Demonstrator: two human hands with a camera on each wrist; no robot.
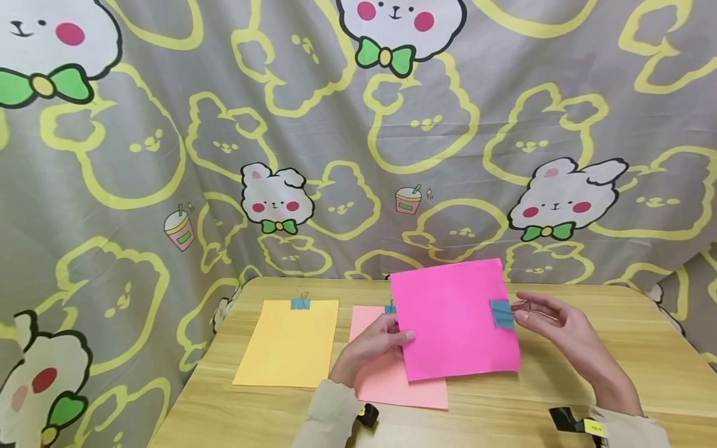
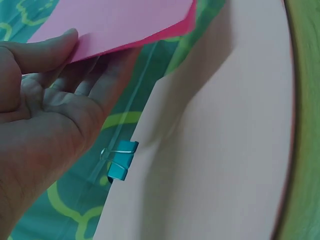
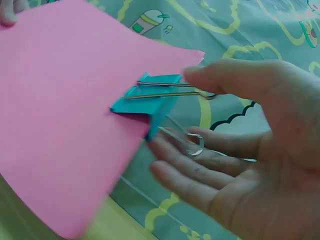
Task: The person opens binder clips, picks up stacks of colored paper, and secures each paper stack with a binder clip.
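Observation:
My left hand [image 1: 366, 348] holds a hot pink stack of paper [image 1: 448, 320] by its left edge, thumb on top and fingers beneath. The stack is raised and tilted above the table. On its right edge sits a teal binder clip [image 1: 502, 313] with both wire handles folded outward. My right hand [image 3: 245, 130] has its thumb at the upper handle and its fingers curled around the lower one. Beneath the stack, a light pink sheet [image 1: 403, 389] lies on the table, partly covered, with another teal binder clip [image 2: 123, 160] on its far edge.
Left of the light pink sheet lies a yellow sheet [image 1: 288, 345] with a teal binder clip [image 1: 300, 303] at its top. The wooden table [image 1: 605, 311] ends at a grey patterned curtain [image 1: 347, 143] hanging behind and at the sides.

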